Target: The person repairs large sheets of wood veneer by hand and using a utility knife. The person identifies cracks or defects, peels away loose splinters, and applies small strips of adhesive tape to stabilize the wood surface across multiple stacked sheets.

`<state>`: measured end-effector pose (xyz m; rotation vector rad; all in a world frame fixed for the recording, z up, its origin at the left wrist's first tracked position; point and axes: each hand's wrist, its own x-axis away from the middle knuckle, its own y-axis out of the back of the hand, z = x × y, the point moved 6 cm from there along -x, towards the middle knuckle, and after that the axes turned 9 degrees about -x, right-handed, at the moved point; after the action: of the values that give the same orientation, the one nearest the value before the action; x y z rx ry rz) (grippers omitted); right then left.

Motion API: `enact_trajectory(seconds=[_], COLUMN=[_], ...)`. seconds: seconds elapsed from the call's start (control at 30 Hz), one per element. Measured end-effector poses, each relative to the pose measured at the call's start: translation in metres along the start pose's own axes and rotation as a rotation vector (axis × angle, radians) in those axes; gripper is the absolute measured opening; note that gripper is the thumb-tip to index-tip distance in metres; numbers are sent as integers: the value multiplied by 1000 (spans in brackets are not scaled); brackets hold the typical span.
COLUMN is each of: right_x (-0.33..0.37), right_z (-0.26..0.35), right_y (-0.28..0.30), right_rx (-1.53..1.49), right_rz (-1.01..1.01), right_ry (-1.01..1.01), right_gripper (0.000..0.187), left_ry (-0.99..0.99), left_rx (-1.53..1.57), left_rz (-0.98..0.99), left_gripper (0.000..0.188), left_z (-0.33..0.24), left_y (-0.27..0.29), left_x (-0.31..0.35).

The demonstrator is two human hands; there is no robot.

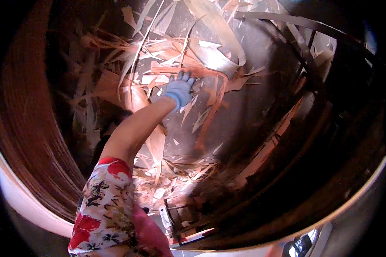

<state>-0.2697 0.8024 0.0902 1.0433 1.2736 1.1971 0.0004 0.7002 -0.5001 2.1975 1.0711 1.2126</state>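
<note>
My left arm, in a floral sleeve (105, 205), reaches forward from the lower left. My left hand (179, 90) wears a light blue glove with darker fingertips. Its fingers are spread and it grips nothing that I can see. The fingertips are at the near edge of a reddish-brown strip (210, 73), thin and flat like wood veneer; whether they touch it I cannot tell. Paler, torn veneer-like pieces (218, 58) lie around it, and a long curled one (156, 141) lies beside my forearm. My right hand is out of view.
Layered brown sheets (25, 98) curve up at the left. A heap of small scraps (180, 171) lies nearer me, beside a white-and-dark narrow object (165, 218). Dark bars (296, 20) cross the upper right. A pale rim (347, 203) curves along the lower right.
</note>
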Motion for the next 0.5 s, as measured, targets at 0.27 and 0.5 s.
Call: enact_trajectory(seconds=[0.27, 0.5], right_x=[-14, -25], right_z=[-2, -6], right_y=[-29, -34], right_rx=[29, 66], right_rz=[5, 11], right_ry=[-56, -64], right_gripper=[59, 58], left_ry=[3, 9], left_rx=[-426, -256], left_rz=[-56, 430], left_gripper=[65, 52], left_z=[70, 68], left_y=[-52, -69], left_x=[-67, 45])
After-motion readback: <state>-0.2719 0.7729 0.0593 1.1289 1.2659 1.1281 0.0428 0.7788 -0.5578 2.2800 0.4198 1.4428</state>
